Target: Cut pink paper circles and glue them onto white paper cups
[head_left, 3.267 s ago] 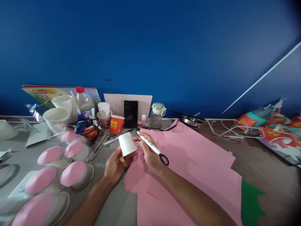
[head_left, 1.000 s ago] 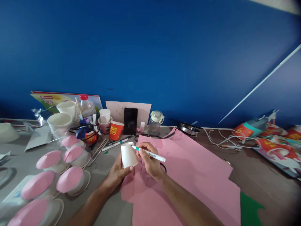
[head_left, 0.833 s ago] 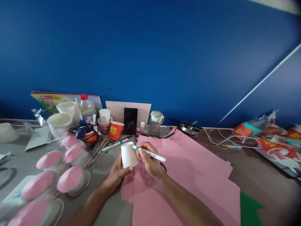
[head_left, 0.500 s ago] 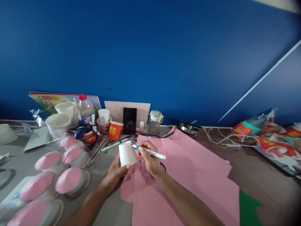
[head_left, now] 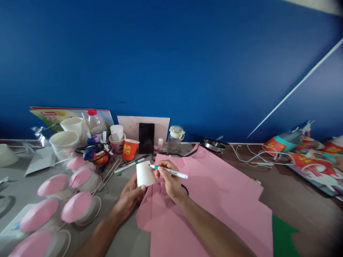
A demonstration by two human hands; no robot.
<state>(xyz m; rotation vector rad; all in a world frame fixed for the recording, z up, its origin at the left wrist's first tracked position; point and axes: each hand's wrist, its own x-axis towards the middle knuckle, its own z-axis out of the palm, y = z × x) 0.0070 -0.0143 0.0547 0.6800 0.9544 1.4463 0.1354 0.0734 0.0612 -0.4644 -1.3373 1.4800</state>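
Note:
A plain white paper cup (head_left: 144,174) is gripped in my left hand (head_left: 132,192), thumb on the near side, the cup upside down and slightly tilted. My right hand (head_left: 171,180) pinches a white acrylic marker (head_left: 174,172) with a green band. The marker's tip is at the cup's upper right side; whether it touches cannot be made out. Under both hands lie pink paper sheets (head_left: 214,200). To the left stand several upturned cups with pink paper tops (head_left: 77,207).
Behind are a red cup (head_left: 130,149), a black phone (head_left: 146,138), a glass jar (head_left: 175,139) and stacked white cups (head_left: 65,144). White cables (head_left: 252,157) and a black round pan (head_left: 213,145) lie to the right. Green paper (head_left: 284,235) sits under the pink sheets.
The cup has turned slightly in my left hand, and the marker tip has shifted slightly left along with it. The whole view has moved a little; other things stay put.

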